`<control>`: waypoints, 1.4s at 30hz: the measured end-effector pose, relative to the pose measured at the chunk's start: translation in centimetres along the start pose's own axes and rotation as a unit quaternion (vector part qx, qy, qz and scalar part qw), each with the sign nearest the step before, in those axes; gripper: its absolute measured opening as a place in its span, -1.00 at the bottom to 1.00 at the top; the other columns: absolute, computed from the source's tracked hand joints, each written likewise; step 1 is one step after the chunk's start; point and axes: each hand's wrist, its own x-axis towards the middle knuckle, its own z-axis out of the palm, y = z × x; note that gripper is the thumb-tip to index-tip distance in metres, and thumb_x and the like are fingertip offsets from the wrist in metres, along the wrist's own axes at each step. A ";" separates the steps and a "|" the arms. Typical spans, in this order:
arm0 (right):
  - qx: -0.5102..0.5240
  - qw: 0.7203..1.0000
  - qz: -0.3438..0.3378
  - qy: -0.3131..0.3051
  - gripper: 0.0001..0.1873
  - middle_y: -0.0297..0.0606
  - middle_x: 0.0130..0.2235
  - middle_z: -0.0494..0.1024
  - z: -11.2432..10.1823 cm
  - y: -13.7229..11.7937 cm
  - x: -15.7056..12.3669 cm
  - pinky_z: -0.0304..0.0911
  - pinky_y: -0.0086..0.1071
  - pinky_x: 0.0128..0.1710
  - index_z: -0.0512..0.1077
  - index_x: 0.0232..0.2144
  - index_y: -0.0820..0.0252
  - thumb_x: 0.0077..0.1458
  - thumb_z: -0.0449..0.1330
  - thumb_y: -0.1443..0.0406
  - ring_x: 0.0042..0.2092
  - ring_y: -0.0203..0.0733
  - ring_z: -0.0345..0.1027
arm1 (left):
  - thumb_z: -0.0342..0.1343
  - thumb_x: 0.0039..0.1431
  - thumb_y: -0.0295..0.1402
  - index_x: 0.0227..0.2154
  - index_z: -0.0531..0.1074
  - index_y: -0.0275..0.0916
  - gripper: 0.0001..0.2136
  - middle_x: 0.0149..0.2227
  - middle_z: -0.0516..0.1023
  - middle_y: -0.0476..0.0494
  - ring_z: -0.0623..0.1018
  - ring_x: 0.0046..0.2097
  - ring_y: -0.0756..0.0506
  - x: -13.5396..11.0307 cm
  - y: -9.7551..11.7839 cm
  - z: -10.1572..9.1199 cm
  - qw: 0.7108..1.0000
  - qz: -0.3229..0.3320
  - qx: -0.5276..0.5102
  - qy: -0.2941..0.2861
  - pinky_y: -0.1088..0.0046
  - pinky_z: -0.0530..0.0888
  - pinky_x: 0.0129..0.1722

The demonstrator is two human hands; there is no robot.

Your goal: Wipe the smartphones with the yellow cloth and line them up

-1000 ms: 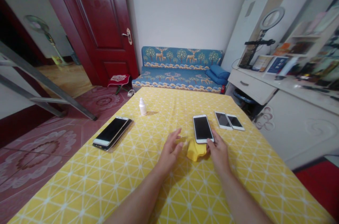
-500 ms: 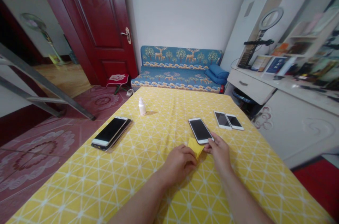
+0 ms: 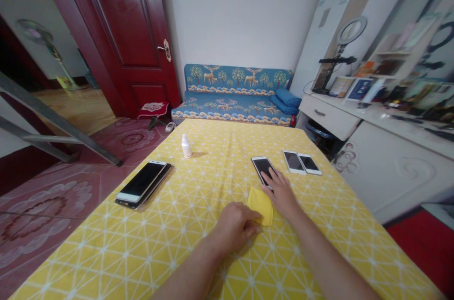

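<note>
A white-edged smartphone (image 3: 262, 167) lies screen up on the patterned yellow tablecloth. Over its lower part rests my right hand (image 3: 283, 195), palm down, with the fingers stretched out across the dark screen. A small folded yellow cloth (image 3: 261, 206) lies just below the phone, between my hands. My left hand (image 3: 237, 225) is closed, its thumb and index finger pinching the cloth's left lower edge. Two more white phones, one (image 3: 294, 162) partly beside the other (image 3: 309, 164), lie to the right. At the left sits a stack of phones (image 3: 144, 182), a white one on top.
A small white bottle (image 3: 186, 146) stands upright at the table's far left. Beyond the table is a blue patterned sofa (image 3: 227, 103). A white cabinet (image 3: 383, 163) runs along the right, and metal ladder legs (image 3: 85, 141) stand at the left.
My right hand has gone from holding the phone's lower right corner to lying flat over its screen. More of the cloth shows, and it lies flatter below the phone.
</note>
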 end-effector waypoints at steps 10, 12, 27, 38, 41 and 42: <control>-0.070 0.992 0.110 0.002 -0.47 0.01 0.31 0.09 -0.2 1.7 4.6 -0.26 -0.02 0.27 0.17 0.25 0.19 0.31 -0.09 0.13 0.35 0.06 -0.18 | 0.14 0.12 -0.20 -0.18 0.56 -0.10 -0.76 -0.39 0.60 -0.11 0.49 -0.29 -0.10 0.1 -0.1 0.2 1.000 -0.009 -0.010 -0.001 0.41 0.30 -0.22; -0.070 0.991 0.115 0.002 -0.47 0.01 0.32 0.08 0.0 1.9 4.9 -0.28 -0.03 0.27 0.17 0.25 0.19 0.31 -0.10 0.13 0.35 0.05 -0.21 | 0.14 0.12 -0.21 -0.18 0.56 -0.10 -0.76 -0.38 0.60 -0.10 0.49 -0.29 -0.10 0.1 -0.2 0.2 1.000 -0.009 -0.013 0.000 0.41 0.30 -0.22; -0.060 0.971 0.215 0.089 -0.29 0.19 0.34 -0.09 0.0 1.9 4.1 -0.26 0.10 0.24 0.06 0.28 0.37 0.25 -0.12 0.02 0.36 0.22 -0.37 | 0.18 0.07 -0.27 -0.20 0.57 -0.08 -0.79 -0.39 0.60 -0.06 0.50 -0.30 -0.08 0.1 -0.3 0.2 1.000 -0.008 -0.015 0.009 0.43 0.28 -0.25; 0.028 0.899 0.413 0.143 -0.32 0.32 0.32 -0.10 0.4 4.8 4.0 -0.27 0.20 0.19 0.08 0.26 0.45 0.16 -0.07 0.18 0.34 0.30 -0.34 | 0.16 0.10 -0.22 -0.20 0.58 -0.09 -0.77 -0.38 0.61 -0.09 0.50 -0.30 -0.08 0.0 -0.1 -0.1 0.999 -0.025 -0.030 0.004 0.42 0.29 -0.24; 0.026 0.904 0.405 0.137 -0.38 0.29 0.31 -0.05 0.4 5.2 4.0 -0.26 0.21 0.19 0.19 0.21 0.40 0.18 -0.11 0.19 0.34 0.29 -0.28 | 0.16 0.10 -0.24 -0.20 0.58 -0.09 -0.78 -0.36 0.61 -0.08 0.50 -0.29 -0.08 0.0 -0.2 0.1 0.999 -0.020 -0.036 0.006 0.42 0.29 -0.23; 0.025 0.905 0.402 0.136 -0.39 0.28 0.31 -0.03 0.4 5.3 4.0 -0.25 0.21 0.18 0.20 0.21 0.39 0.18 -0.12 0.20 0.34 0.28 -0.26 | 0.16 0.09 -0.25 -0.19 0.58 -0.08 -0.78 -0.36 0.61 -0.07 0.50 -0.29 -0.07 0.0 -0.3 0.1 0.999 -0.019 -0.037 0.008 0.42 0.29 -0.23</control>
